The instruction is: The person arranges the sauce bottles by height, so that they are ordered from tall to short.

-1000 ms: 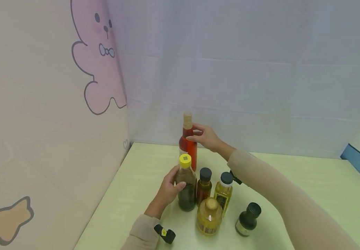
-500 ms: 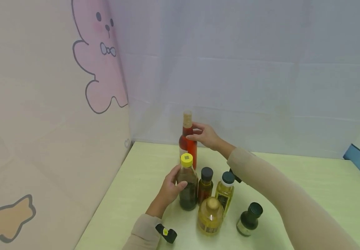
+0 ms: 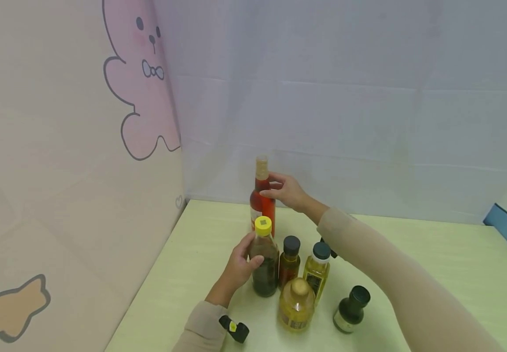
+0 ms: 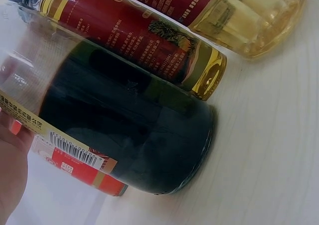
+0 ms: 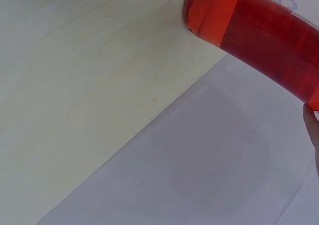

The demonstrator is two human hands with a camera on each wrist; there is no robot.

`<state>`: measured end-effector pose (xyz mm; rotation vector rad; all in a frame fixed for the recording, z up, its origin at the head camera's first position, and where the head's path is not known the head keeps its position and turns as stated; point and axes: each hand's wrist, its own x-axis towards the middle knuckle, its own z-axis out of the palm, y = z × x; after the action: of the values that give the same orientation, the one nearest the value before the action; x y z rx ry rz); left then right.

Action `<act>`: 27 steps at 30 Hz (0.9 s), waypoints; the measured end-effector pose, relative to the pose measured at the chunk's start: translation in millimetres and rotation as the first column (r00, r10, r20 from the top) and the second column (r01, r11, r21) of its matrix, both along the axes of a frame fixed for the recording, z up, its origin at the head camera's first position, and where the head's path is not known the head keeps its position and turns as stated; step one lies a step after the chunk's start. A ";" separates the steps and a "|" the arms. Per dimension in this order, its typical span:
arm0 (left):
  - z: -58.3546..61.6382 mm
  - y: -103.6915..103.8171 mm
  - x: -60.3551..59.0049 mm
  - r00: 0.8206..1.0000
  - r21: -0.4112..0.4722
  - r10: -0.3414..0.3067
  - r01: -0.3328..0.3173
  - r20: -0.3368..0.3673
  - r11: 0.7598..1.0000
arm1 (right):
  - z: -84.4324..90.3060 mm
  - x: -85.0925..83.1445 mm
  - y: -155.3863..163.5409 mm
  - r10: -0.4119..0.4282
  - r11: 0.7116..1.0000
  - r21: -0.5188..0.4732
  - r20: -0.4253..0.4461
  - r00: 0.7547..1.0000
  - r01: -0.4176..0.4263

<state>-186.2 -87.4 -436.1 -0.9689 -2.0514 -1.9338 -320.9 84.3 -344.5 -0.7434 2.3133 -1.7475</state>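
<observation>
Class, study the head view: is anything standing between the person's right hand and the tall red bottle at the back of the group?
Nothing visible does. The right hand already has its fingers on the neck of the tall red bottle. The other bottles stand nearer the camera, under the forearm.

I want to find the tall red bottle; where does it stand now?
In the head view the tall red bottle stands on the table at the back of the bottle group, behind the yellow-capped dark bottle, with the right hand on its neck.

Head view looks down from above; wrist views sit close beside bottles.
</observation>
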 end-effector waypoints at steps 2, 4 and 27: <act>0.4 0.4 0.3 1.000 -0.002 0.002 -0.002 0.004 1.000 | -0.7 -0.8 0.3 0.002 1.000 0.003 -0.003 1.000 -0.002; 0.8 0.3 0.8 1.000 -0.008 0.006 -0.006 0.009 1.000 | -1.9 -1.8 0.3 0.005 1.000 0.001 -0.005 1.000 -0.005; 0.9 -0.5 -0.2 0.999 -0.009 0.029 -0.028 0.029 1.000 | -18.8 -19.4 1.3 0.016 1.000 -0.009 -0.035 0.999 -0.017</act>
<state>-186.4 -87.9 -435.2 -0.9141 -2.0794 -1.9372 -340.2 85.5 -363.3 -0.7989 2.3163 -1.7530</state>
